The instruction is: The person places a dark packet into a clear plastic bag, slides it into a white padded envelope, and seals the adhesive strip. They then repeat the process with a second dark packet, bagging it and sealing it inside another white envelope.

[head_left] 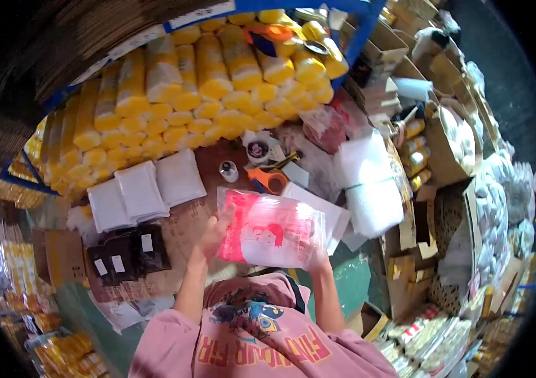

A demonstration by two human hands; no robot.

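A pink and white printed plastic packet [271, 230] in a clear bag is held up in front of my chest. My left hand [216, 230] grips its left end, and my right hand [316, 255] grips its lower right corner, the fingers partly hidden by the packet. Just beyond it on the cardboard-covered table [186, 220] lie an orange tape dispenser [271, 181], a small bottle with a dark cap [229, 171] and some white paper sheets [324, 211].
Yellow and white rolled packs [217, 69] are stacked at the back. White padded packets [145, 189] and black packets with labels [129, 252] lie on the left. A bubble-wrap roll [368, 183] is at the right, beside cardboard boxes [447, 145] of packaged goods.
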